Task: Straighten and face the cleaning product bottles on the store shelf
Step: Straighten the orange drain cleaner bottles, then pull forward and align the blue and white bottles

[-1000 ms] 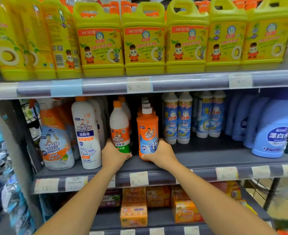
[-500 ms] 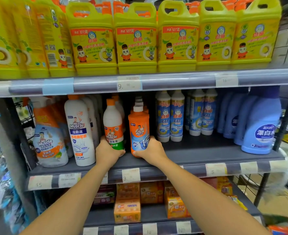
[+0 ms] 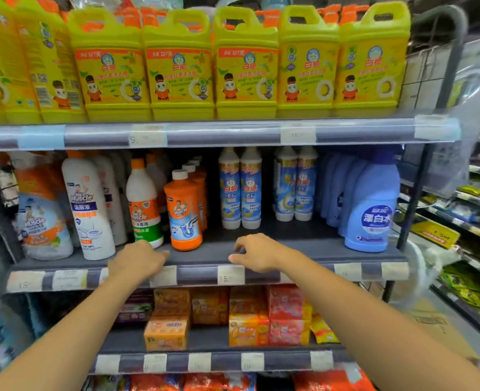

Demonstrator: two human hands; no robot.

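Observation:
On the middle shelf (image 3: 303, 249) a white Mr Muscle bottle with an orange cap (image 3: 144, 204) and an orange drain-cleaner bottle (image 3: 184, 211) stand upright near the front edge, labels facing out. My left hand (image 3: 137, 259) hovers just below the white bottle, fingers relaxed, holding nothing. My right hand (image 3: 257, 253) hangs over the shelf front to the right of the orange bottle, fingers loosely bent, empty. Behind it stand white-and-blue bottles (image 3: 240, 190) set back on the shelf. A tall white Mr Muscle bottle (image 3: 90, 210) is further left.
Yellow detergent jugs (image 3: 179, 69) fill the top shelf. Blue bleach bottles (image 3: 370, 210) stand at the right end, a spray refill bottle (image 3: 41, 218) at the left. Boxed soaps (image 3: 166, 331) lie on the lower shelf. Another aisle rack (image 3: 475, 210) is to the right.
Both hands have let go of the white and orange bottles and drawn back to the shelf front; my right hand moved rightwards. The camera view shifted right.

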